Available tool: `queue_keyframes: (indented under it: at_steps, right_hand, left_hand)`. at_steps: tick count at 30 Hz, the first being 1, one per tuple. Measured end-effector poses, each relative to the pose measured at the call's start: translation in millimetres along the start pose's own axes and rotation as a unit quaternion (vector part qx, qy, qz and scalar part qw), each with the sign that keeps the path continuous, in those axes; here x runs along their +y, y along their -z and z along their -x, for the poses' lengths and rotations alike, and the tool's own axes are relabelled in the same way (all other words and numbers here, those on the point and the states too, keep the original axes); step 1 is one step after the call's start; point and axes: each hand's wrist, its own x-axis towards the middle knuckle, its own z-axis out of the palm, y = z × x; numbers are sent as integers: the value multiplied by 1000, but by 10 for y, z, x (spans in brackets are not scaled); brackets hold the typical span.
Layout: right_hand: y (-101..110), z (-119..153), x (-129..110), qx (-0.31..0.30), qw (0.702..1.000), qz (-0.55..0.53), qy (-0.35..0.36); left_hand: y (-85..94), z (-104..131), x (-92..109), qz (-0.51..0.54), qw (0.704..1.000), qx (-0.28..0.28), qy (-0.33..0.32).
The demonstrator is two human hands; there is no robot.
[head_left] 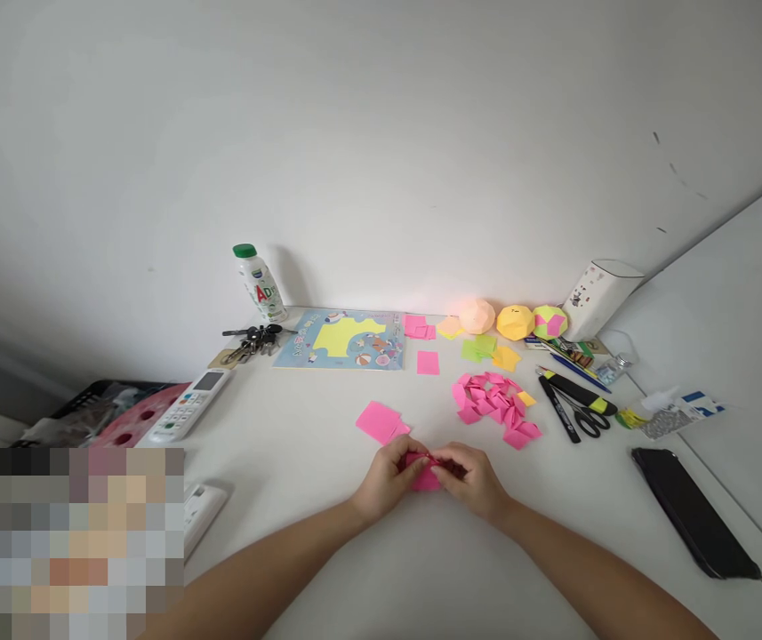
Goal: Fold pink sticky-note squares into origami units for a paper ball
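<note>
My left hand [387, 480] and my right hand [472, 482] meet near the front middle of the white table, both pinching a small pink paper [426, 476] between thumbs and fingers. Its upper edge is partly hidden by the fingers. Just behind my left hand lie loose pink sheets [379, 421]. Beyond my right hand is a pile of folded pink paper pieces [493, 398]. A single pink square [428, 363] rests farther back.
Paper balls [515, 322] line the wall. Scissors [584, 414] and pens lie right, with a black pouch [693, 511] nearer. At left are a bottle [261, 286], keys [257, 341] and a remote [190, 406]. A blue booklet [287, 351] lies at the back.
</note>
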Motion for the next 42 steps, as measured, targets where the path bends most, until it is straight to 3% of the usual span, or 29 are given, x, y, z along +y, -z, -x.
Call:
queue_keyframes:
  at_steps: [7,42]
  right_hand:
    - [7,-13,-50,0,1000,7,-17]
    - [-10,-11,-12,2,1000,-8,-18]
  left_hand:
    - [-2,2,-8,25,1000,-6,10]
    - [14,0,64,-59,998,-12,-21]
